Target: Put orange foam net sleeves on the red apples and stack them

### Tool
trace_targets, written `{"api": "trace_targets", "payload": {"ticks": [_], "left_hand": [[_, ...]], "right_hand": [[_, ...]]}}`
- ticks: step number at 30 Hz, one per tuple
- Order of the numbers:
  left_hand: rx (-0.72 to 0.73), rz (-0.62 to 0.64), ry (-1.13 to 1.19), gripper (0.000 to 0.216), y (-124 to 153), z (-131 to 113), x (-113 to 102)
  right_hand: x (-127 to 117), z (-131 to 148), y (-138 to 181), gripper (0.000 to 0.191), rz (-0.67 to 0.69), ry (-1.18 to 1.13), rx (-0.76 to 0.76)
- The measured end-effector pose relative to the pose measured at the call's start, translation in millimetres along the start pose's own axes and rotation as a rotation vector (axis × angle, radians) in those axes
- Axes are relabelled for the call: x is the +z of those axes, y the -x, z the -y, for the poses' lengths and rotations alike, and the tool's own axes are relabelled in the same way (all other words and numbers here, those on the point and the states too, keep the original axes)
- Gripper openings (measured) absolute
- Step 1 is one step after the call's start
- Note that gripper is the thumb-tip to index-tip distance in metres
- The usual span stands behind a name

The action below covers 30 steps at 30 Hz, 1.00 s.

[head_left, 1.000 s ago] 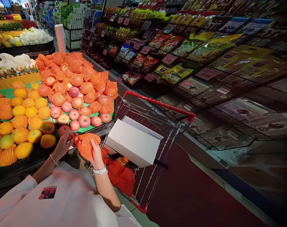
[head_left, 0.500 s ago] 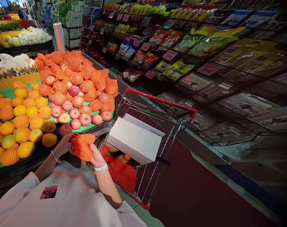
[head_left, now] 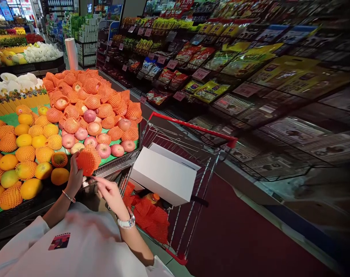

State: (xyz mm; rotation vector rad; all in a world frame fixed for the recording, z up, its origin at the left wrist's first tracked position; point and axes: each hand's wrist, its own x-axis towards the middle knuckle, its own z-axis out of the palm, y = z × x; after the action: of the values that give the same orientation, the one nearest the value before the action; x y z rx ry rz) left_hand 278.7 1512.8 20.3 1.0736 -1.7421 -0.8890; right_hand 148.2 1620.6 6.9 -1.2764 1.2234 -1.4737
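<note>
My left hand [head_left: 75,176] is closed around an apple wrapped in orange foam net [head_left: 87,161] and holds it up over the front edge of the fruit stand [head_left: 117,162]. My right hand [head_left: 110,191] hovers just below it with fingers stretched toward the left and nothing in them. Behind the netted apple lie bare pink apples [head_left: 103,150] and a heap of netted ones [head_left: 91,92]. To the right stands a shopping cart [head_left: 192,125] with a red handle, holding a white box [head_left: 162,175] and orange netted fruit [head_left: 151,219].
Oranges [head_left: 25,154], some in nets, fill the stand's left side. Snack shelves [head_left: 221,77] run along the right of a dark red aisle floor [head_left: 235,238]. A roll of plastic bags [head_left: 72,52] stands behind the apple heap. More produce displays lie far left.
Both hands held the orange net a second ago. Now my left hand alone has lifted the netted apple up toward the stand, and my right hand has let go and dropped below it.
</note>
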Motion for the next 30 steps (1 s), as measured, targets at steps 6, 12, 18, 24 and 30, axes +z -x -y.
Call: {"api": "trace_targets", "payload": {"ticks": [6, 12, 18, 24, 30], "left_hand": [[0.126, 0.015, -0.047, 0.069, 11.7, -0.2, 8.4], [0.337, 0.023, -0.233, 0.06, 16.5, 13.1, 11.6], [0.358, 0.143, -0.313, 0.067, 36.9, 21.3, 26.4], [0.285, 0.177, -0.278, 0.077, 36.8, 23.7, 30.6], [0.267, 0.195, -0.21, 0.072, 35.7, 19.6, 41.8]], "right_hand": [[43.2, -15.1, 1.2, 0.054, 0.069, -0.151, 0.01], [44.7, -19.1, -8.8, 0.042, -0.28, -0.618, 0.096], [30.2, -12.2, -8.9, 0.04, -0.513, -0.908, 0.259], [30.0, 0.9, -3.4, 0.048, -0.602, -0.931, 0.24], [24.8, -1.8, -7.9, 0.038, -0.644, -0.998, 0.215]]}}
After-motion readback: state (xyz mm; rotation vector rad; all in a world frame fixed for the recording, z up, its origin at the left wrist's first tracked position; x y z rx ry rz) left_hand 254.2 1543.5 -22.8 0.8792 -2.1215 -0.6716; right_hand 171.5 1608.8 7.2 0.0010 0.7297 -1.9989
